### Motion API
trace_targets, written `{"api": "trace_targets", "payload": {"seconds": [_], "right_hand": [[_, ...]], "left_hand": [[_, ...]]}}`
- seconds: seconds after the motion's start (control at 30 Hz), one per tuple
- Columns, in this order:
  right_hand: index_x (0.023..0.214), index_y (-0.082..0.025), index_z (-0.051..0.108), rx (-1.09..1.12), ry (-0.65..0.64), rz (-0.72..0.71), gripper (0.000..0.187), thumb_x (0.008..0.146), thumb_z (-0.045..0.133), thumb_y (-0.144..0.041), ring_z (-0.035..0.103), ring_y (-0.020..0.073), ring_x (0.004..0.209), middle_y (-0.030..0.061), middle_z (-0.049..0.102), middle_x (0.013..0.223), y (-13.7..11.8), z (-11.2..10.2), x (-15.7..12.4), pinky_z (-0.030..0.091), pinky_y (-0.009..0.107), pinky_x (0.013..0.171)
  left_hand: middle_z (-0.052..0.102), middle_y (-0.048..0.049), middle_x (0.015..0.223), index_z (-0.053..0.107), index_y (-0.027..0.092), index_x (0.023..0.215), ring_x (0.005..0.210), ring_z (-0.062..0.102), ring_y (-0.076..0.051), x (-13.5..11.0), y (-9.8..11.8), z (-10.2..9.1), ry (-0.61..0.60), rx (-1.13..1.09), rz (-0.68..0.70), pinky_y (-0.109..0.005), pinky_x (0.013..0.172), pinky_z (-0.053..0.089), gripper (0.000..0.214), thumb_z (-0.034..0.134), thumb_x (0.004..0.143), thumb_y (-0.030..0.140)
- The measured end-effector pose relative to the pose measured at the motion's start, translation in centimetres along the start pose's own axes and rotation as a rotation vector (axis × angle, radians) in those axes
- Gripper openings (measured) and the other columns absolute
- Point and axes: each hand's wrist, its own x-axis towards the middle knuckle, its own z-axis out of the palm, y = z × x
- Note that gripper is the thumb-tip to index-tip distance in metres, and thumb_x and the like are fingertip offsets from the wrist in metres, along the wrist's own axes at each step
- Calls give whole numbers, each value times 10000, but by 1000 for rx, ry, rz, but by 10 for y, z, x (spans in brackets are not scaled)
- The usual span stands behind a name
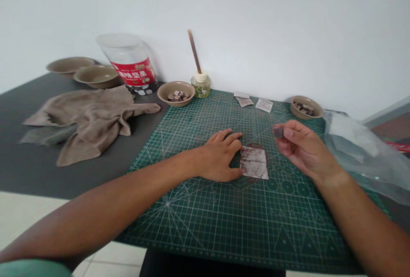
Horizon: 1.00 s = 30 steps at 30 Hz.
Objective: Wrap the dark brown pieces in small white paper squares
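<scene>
My left hand (221, 156) lies on the green cutting mat (198, 213) with its fingers spread. Its thumb and a fingertip touch the left edge of a whitish square sheet (254, 164) smeared with dark brown; I cannot tell if it is paper or cloth. Raised above the mat to the right of that sheet, my right hand (299, 147) pinches a small dark flat chip (278, 132) between thumb and fingers. Similar small chips (178, 96) lie in a brown bowl (163, 93) at the back, and more in another brown bowl (315, 107) at the back right.
Other white squares (264, 105) lie at the mat's far edge. A reed diffuser (201, 86), a clear jar with a red label (134, 72), two more brown bowls (98, 76) and a crumpled brown cloth (96, 117) stand or lie leftward. A clear plastic bag (368, 153) covers the right side.
</scene>
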Motion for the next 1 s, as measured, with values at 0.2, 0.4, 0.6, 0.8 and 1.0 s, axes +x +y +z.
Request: {"api": "trace_targets", "payload": {"seconds": [0.2, 0.4, 0.6, 0.8, 1.0], "right_hand": [[817, -241, 575, -16, -7, -59, 314, 793, 750, -500, 575, 134, 643, 28, 690, 978, -2, 2, 0, 447, 259, 503], [884, -217, 641, -836, 221, -193, 194, 869, 643, -410, 587, 178, 665, 52, 699, 887, 3, -37, 18, 458, 324, 604], [869, -219, 667, -1228, 276, -277, 165, 892, 584, -360, 618, 209, 717, 51, 714, 854, 14, -61, 32, 440, 334, 667], [888, -232, 711, -1293, 237, -168, 203, 901, 587, -391, 631, 218, 727, 37, 734, 836, 17, -67, 35, 418, 330, 654], [800, -228, 697, -1319, 138, -85, 190, 874, 623, -387, 638, 226, 740, 38, 729, 814, 17, -74, 38, 417, 330, 651]], "left_hand": [[551, -94, 1387, 566, 210, 1127, 1360, 435, -305, 7, -1, 1, 188, -62, 24, -495, 1134, 324, 351, 516, 966, 518], [571, -81, 1365, 563, 215, 1157, 1308, 470, -301, 12, -3, 4, 234, -64, 8, -491, 1106, 337, 356, 570, 944, 501], [553, -90, 1402, 519, 211, 1297, 1345, 445, -306, 12, -4, 6, 236, -52, -8, -481, 1125, 323, 515, 600, 908, 540], [478, -95, 1495, 504, 200, 1379, 1403, 371, -335, 10, 0, 2, 182, -11, -16, -510, 1157, 283, 674, 608, 860, 617], [462, -88, 1502, 531, 237, 1371, 1404, 367, -346, 9, -1, -1, 154, 0, 16, -517, 1153, 279, 647, 656, 836, 579]]}}
